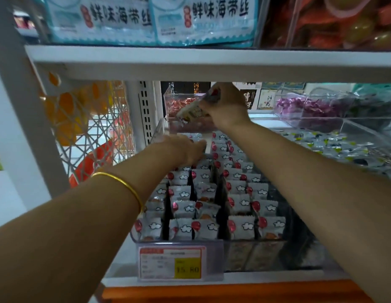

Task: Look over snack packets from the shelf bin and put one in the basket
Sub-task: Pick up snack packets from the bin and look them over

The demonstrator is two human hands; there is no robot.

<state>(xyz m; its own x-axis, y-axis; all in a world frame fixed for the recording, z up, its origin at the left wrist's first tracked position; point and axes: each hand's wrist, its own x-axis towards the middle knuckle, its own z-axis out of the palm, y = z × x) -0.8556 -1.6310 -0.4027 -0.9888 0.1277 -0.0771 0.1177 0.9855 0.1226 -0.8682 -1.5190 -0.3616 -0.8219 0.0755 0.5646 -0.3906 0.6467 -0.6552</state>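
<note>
A clear shelf bin [212,244] holds several rows of small white snack packets [240,228] printed with red balloons and clouds. My right hand [227,106] is raised over the back of the bin and pinches one packet [193,110], tilted, just under the upper shelf. My left hand [181,149], a gold bangle on its wrist, reaches into the back left rows; its fingertips are among the packets and I cannot see whether they grip one. No basket is in view.
A yellow price tag [181,263] fronts the bin. A white upper shelf [212,62] with large blue-white bags [203,20] hangs low overhead. Clear bins of purple sweets [310,110] and green-black packets [334,147] stand right. A white lattice panel [89,132] closes the left.
</note>
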